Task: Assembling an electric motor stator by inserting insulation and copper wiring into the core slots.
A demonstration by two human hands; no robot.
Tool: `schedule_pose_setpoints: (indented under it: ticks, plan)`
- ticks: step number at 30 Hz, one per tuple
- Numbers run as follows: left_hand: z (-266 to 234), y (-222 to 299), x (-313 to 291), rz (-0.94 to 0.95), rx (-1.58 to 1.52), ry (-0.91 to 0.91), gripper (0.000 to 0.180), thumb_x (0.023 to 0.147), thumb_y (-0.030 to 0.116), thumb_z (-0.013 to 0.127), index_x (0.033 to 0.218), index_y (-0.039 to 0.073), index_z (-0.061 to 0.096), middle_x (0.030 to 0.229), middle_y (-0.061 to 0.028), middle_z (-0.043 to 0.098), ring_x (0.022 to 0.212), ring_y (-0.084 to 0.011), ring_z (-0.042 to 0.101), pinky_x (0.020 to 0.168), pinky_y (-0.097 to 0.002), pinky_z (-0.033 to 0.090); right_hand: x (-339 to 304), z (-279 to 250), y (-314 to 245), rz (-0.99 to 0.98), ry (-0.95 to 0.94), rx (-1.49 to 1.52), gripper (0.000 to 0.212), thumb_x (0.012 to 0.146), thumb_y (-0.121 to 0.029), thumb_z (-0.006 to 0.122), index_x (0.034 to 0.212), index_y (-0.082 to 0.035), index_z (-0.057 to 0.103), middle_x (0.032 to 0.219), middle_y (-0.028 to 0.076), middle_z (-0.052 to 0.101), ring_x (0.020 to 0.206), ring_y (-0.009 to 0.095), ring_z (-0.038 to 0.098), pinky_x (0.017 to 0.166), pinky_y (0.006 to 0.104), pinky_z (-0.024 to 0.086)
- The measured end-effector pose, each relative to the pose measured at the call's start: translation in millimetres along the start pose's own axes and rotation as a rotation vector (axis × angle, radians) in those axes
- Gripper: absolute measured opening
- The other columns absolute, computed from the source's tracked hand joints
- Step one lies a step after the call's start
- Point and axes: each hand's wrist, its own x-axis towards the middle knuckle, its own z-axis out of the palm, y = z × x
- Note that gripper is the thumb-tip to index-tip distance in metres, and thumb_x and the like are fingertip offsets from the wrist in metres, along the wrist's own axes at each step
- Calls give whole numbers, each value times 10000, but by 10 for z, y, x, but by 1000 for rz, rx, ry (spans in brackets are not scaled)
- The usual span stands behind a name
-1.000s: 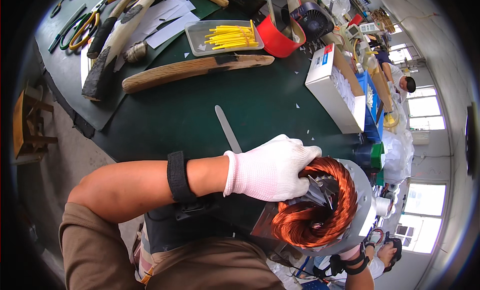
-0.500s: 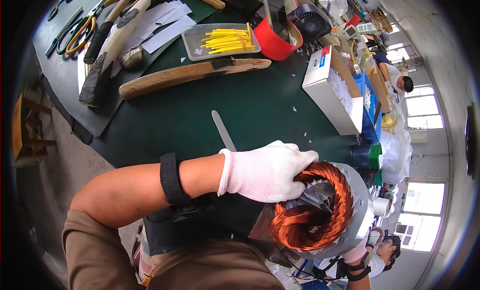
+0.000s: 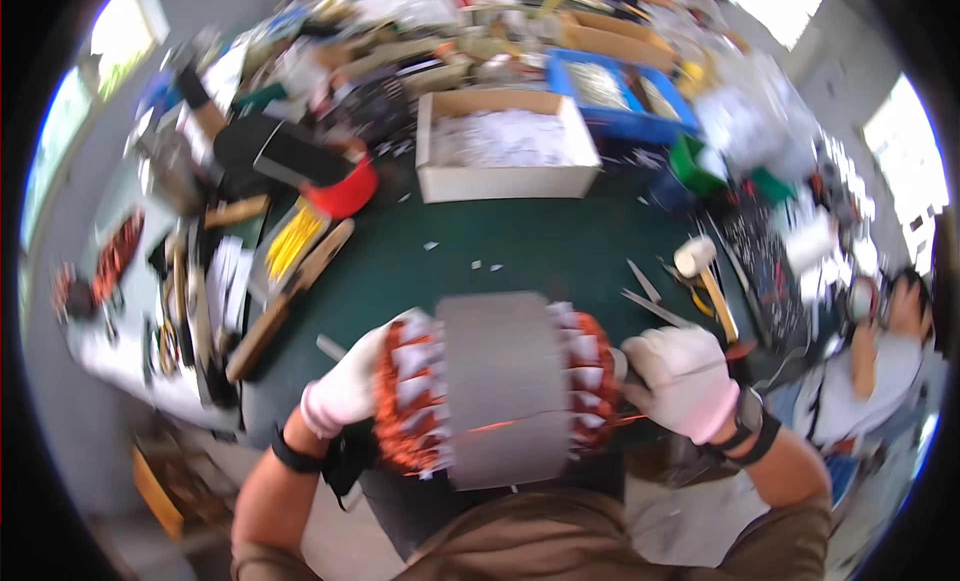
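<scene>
A motor stator [image 3: 505, 381] lies on its side before me at the near table edge, its grey core crosswise. Bundles of copper winding [image 3: 402, 449] with white paper wedges bulge from both ends. My left hand [image 3: 352, 377], in a white glove, grips the left winding; its fingertips are hidden behind it. At the right end my gloved right hand [image 3: 685, 381] has curled fingers close to the winding. Blur hides what it holds, though a thin dark strip crosses the hand. An orange strand runs across the core's front.
A white box of paper pieces [image 3: 508, 188] stands beyond the stator, beside a blue tray [image 3: 640, 123]. Leftward are a red container [image 3: 345, 191], yellow sticks [image 3: 296, 243] and a wooden bat [image 3: 265, 339]. Scissors [image 3: 655, 306] and a mallet [image 3: 697, 257] lie right. Another person [image 3: 870, 381] sits far right.
My view has swung round to face the table squarely. The stator, earlier seen end-on, now shows its side. My right hand, mostly hidden behind it before, has come into sight.
</scene>
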Motion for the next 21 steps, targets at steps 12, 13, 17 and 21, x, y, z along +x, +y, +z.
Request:
schedule_pose_setpoints:
  ticks: [12, 13, 17, 21]
  plan:
    - [116, 13, -143, -556, -300, 412, 541, 1130, 360, 402, 1591, 84, 339, 1502, -141, 530, 1160, -189, 650, 993, -427, 578, -335, -206, 278, 76, -8, -11, 151, 895, -197, 628, 773, -108, 627, 606, 42, 585, 531, 219, 651, 485, 349, 474]
    - [120, 10, -130, -561, -307, 424, 542, 1130, 365, 402, 1591, 86, 341, 1502, -140, 531, 1152, -186, 654, 986, -426, 581, -339, -160, 321, 73, -5, -9, 151, 895, -197, 628, 773, -108, 627, 606, 42, 585, 531, 219, 651, 485, 349, 474]
    - [86, -62, -133, -543, -356, 455, 546, 1130, 386, 402, 1592, 98, 348, 1502, -137, 534, 1121, -176, 669, 960, -422, 595, -345, 54, 428, 22, 63, -22, 156, 889, -203, 640, 769, -105, 620, 612, 34, 588, 536, 206, 651, 497, 352, 482]
    - [117, -80, -281, -412, -399, 553, 551, 1131, 406, 401, 1592, 109, 355, 1502, -134, 536, 1089, -167, 685, 934, -418, 608, -252, -126, 175, 57, 7, -71, 396, 842, -440, 795, 760, -110, 593, 618, 39, 564, 554, 237, 630, 518, 378, 467]
